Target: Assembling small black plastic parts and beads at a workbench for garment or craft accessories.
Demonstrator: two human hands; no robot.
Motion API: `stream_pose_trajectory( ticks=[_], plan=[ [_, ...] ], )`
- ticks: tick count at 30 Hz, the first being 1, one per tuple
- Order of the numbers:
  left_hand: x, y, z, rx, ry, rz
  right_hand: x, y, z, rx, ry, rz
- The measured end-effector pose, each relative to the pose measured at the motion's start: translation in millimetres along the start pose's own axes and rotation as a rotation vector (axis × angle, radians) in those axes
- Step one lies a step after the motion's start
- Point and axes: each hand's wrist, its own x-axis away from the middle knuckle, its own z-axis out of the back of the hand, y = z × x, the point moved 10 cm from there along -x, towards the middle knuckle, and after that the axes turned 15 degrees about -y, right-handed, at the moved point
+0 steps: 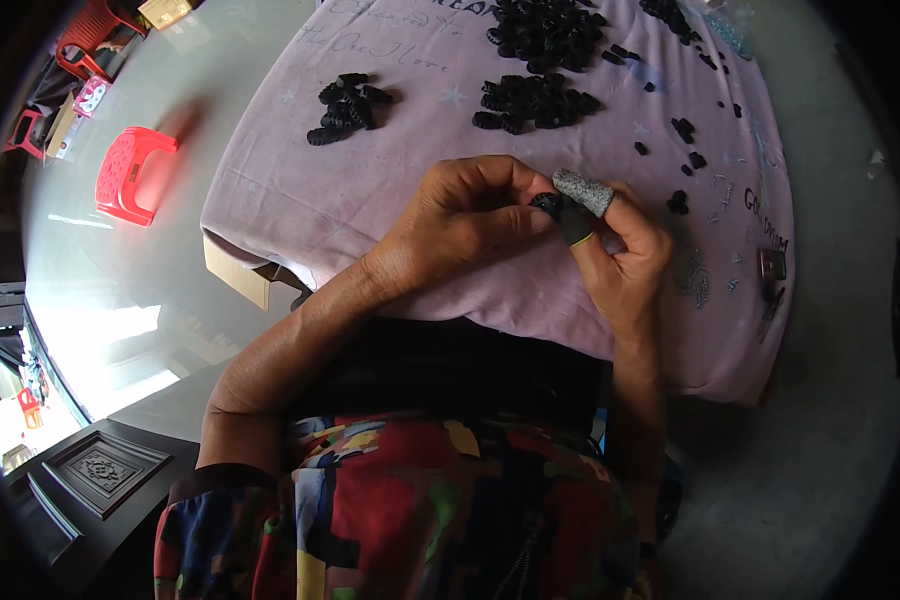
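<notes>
Left hand (465, 215) and right hand (615, 245) grip pinching small black part (547, 204); may slip, fall among loose parts (535, 100) beyond grip.

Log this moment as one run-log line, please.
left hand: pinching small black part | right hand: grey finger cot, touching part | black part piles on pink cloth

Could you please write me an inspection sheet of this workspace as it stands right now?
Surface: pale purple cloth draped over a table, with faint lettering.
Job's things: small black part pinched between both hands; black part piles.
Clutter: loose black bits scattered on the right side.
Grippers: left hand and right hand meet on the part; grey finger cot on a right finger.
Cables: nothing seen.
Surroundings: red plastic stool, dark carved panel.
</notes>
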Motion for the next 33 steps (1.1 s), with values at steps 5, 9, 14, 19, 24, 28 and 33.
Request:
stream_pose_trajectory(
  ticks=[5, 9, 14, 19, 24, 28, 33],
  plan=[
    [-0.7, -0.8, -0.9, -0.012, -0.022, 0.024, 9.6, 12.0, 0.7, -0.151, 0.037, -0.101],
    [-2.7, 2.3, -2.2, -0.073, 0.005, -0.038, 14.6, 21.6, -0.9, -0.450, 0.065, -0.174],
    [-0.9, -1.8, 0.6, -0.129, 0.037, -0.016, 20.7, 28.8, 2.3, -0.545, 0.110, -0.212],
    [-3.0, 1.5, -1.4, -0.181, 0.047, -0.045, 17.2, 24.7, -4.8, -0.634, 0.041, -0.213],
    [-2.0, 2.3, -1.9, -0.169, 0.050, -0.034, 20.2, 27.0, -5.0, -0.542, 0.039, -0.201],
    [0.0, -2.9, 1.1, -0.160, 0.066, -0.018, 18.3, 22.6, -5.0, -0.495, 0.034, -0.184],
    [-0.3, -3.6, 1.2, -0.161, 0.069, -0.023, 16.2, 19.0, -4.7, -0.449, 0.035, -0.144]
  ],
)
